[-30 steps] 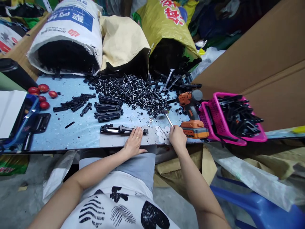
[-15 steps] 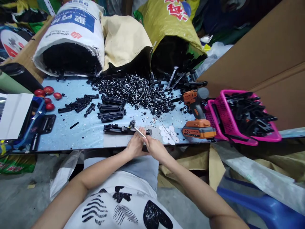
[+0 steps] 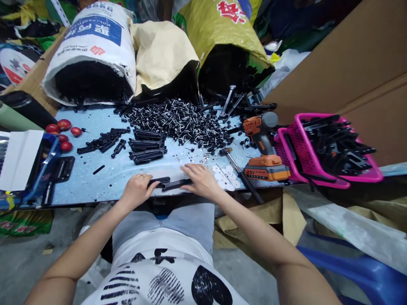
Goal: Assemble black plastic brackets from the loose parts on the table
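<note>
Near the table's front edge lies a long black plastic part (image 3: pixel 176 184), jointed near its middle. My left hand (image 3: pixel 137 189) is closed around its left end, the thumb along the near side. At the other end my right hand (image 3: pixel 203 181) holds the part between thumb and fingers; the fingertips are slightly blurred. A hammer (image 3: pixel 237 167) with a metal shaft and black grip rests to the right of my right hand, its grip sticking out over the edge. Behind my hands sits a short stack of similar black parts (image 3: pixel 147 146).
A heap of small black pieces with metal pins (image 3: pixel 178 120) covers the middle back. To the right are white discs (image 3: pixel 227 176), an orange cordless drill (image 3: pixel 262 146) and pink baskets (image 3: pixel 299 140) of black parts. Open sacks (image 3: pixel 165 51) line the back; red fruit (image 3: pixel 65 124) lies left.
The hammer has gone from my right hand to the table on the right. My hands have moved apart, each onto one end of the black part, which now sits bent at its joint.
</note>
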`<state>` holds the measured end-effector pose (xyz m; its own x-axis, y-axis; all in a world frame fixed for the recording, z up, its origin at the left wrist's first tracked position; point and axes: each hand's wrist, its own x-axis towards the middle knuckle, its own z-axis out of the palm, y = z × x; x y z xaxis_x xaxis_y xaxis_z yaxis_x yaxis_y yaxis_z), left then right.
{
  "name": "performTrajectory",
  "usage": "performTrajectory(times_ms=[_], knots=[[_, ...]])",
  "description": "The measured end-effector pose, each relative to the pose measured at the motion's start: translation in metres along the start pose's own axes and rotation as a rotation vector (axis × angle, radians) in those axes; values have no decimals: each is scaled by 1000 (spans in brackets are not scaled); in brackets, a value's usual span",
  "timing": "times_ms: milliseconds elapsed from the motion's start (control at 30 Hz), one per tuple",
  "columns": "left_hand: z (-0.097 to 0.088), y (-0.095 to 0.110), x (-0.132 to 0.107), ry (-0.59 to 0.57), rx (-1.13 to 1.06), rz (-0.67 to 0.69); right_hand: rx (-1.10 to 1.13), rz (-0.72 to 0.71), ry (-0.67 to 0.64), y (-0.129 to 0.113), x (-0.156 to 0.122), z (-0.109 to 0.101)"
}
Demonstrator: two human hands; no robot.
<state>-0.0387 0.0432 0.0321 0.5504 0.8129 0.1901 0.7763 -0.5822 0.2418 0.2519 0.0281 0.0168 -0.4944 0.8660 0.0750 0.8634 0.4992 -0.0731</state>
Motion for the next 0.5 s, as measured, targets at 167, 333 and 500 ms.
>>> performTrajectory(times_ms=[167, 333, 500], knots=[[27, 5, 17, -77, -84, 189, -103, -197, -179, -38, 28, 4], [45, -1, 22, -15, -170, 225, -239, -174, -146, -41, 17, -26], [51, 0, 20, 96, -143, 228, -265, -271, -177, -34, 23, -30]])
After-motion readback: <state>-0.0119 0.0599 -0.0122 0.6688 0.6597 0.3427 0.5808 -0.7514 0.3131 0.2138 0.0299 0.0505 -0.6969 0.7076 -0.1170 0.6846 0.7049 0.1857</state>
